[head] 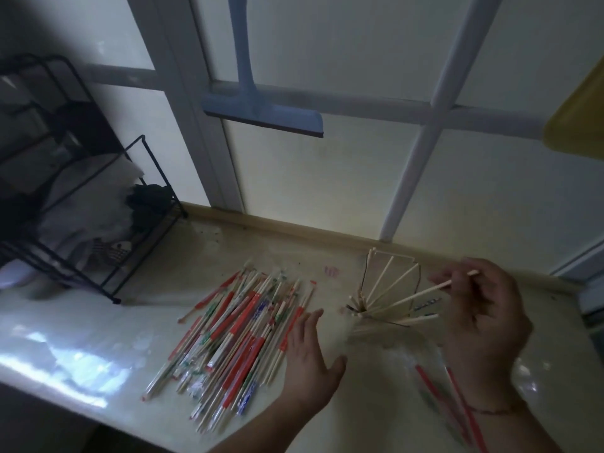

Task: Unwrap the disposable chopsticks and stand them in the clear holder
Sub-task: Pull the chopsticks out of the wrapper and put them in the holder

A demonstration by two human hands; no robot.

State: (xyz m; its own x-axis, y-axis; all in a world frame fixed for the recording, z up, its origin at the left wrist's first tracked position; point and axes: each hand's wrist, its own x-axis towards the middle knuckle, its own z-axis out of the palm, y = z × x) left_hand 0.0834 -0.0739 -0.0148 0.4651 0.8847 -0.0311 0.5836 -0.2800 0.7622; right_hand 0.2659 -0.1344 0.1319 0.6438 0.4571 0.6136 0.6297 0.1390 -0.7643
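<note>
The right hand (480,308) pinches one bare chopstick (421,294) near its upper end, thumb and fingers curled round it, so the grip sits high on the stick and up to the right of the clear holder (389,289). From that pinch the stick slants down and to the left, its lower end reaching into the holder among the other bare sticks already leaning there in a fan. The holder stands on the table (163,276) close to the back edge, just left of the right hand.

The left hand (310,358) hovers low over the table with fingers straight and spread, holding nothing; its fingertips are at the right margin of the pile of wrapped chopsticks (238,331), and whether they touch it I cannot tell. That pile lies loose, sleeves in red, green and blue print, well left of the holder. Empty clear wrappers (434,387) with red stripes lie crumpled on the table below the right wrist.

A black wire rack (108,197) stands at the far left of the table, and a blue squeegee (264,116) hangs on the window behind
</note>
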